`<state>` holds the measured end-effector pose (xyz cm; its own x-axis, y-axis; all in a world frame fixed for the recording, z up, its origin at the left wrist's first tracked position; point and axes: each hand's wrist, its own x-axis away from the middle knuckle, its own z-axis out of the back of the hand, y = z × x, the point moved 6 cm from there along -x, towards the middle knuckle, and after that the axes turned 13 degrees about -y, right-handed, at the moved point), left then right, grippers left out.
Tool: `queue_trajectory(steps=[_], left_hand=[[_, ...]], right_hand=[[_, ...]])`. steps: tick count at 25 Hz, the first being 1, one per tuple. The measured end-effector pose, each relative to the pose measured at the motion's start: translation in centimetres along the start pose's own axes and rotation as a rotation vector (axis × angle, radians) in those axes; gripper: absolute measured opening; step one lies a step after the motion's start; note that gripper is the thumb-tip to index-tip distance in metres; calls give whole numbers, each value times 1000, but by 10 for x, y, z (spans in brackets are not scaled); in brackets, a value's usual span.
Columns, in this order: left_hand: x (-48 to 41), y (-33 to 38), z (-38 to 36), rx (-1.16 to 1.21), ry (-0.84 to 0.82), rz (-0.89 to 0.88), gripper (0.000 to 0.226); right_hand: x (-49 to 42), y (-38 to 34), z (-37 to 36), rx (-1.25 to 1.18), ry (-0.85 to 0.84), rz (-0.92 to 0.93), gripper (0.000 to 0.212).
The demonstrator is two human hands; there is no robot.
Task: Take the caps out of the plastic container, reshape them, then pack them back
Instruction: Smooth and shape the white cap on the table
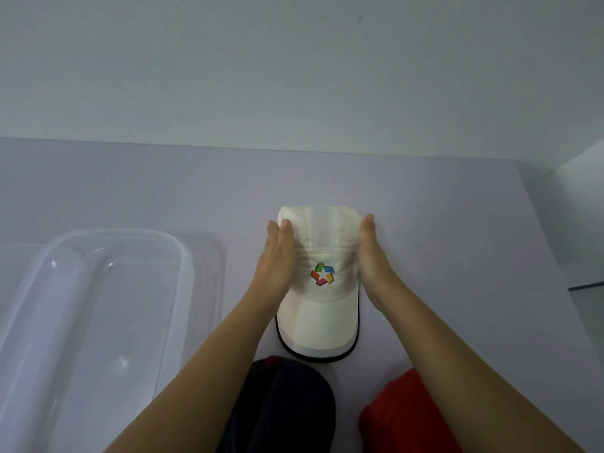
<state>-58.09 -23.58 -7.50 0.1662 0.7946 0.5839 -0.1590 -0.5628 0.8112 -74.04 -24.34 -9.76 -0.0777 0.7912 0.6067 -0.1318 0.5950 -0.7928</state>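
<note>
A white cap (322,299) with a multicoloured star logo and a dark-edged brim lies on the lavender table (441,256), brim toward me. My left hand (276,266) presses flat against the crown's left side, fingers straight. On the crown's right side my right hand (372,256) presses the same way. A dark navy cap (287,410) with a red button lies near the front edge, partly under my left forearm. A red cap (402,416) lies right of it, partly hidden by my right forearm. The clear plastic container (183,266) stands at the left; I see no cap in it.
A plain pale wall (294,76) rises behind the table's far edge. At the far right the table ends beside a white surface (578,220) with a dark edge.
</note>
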Motion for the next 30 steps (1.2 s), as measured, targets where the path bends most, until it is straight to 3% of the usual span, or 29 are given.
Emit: queue_trajectory(steps=[1,5,6,9,13,18,24,30], left_hand=[[0,1,0,0,-5,-1,60],[-8,13,15,-103,52,-139,59],[-11,17,14,-161,46,-190,57],[-15,24,3,-282,36,-256,49],[-21,30,14,-240,151,-205,23],[-29,48,11,-430,127,-238,36],[-31,47,17,-510,198,-261,43],[-18,42,20,-206,160,-187,45]], right_hand=[[0,-1,-1,-2,-5,25,109],[7,-32,14,153,127,262,57],[6,-38,13,226,109,287,56],[2,-48,1,375,12,258,51],[-1,-53,8,327,87,276,15],[-5,-59,2,419,42,194,41],[-11,-62,0,399,107,187,46],[7,-75,-3,415,128,270,47]])
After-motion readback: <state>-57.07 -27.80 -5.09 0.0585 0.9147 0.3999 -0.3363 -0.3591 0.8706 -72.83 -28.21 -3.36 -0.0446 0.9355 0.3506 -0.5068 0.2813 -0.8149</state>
